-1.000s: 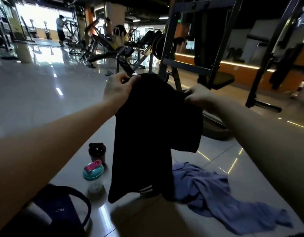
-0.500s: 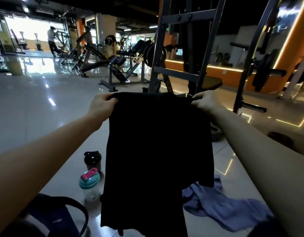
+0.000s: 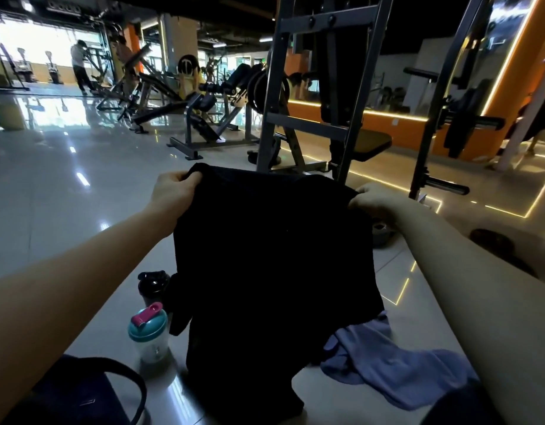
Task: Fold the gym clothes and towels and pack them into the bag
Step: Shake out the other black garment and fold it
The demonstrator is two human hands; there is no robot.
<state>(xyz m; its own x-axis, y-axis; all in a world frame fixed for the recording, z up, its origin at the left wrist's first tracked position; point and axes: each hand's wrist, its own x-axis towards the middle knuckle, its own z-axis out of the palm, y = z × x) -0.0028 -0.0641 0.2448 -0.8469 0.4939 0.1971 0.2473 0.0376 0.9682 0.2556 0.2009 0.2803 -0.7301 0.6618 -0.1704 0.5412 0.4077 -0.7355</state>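
Hanging at the frame's centre, the black garment [image 3: 271,256] hides part of the blue towel [image 3: 387,372] at lower right and the side of a dark bottle [image 3: 153,285]. The left hand [image 3: 173,191] curls its fingers round one top corner. The right hand [image 3: 372,199] grips the other, its fingers mostly behind cloth. The bag [image 3: 80,391] is cut off at lower left, near a teal-lidded bottle [image 3: 148,332]. The glossy pale floor [image 3: 65,210] reflects lights, and a metal rack [image 3: 298,122] stands behind.

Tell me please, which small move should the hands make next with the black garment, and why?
Probably lower the black garment flat onto the floor to begin folding: the left hand and the right hand each grip a top corner, and it hangs spread out, not yet folded.
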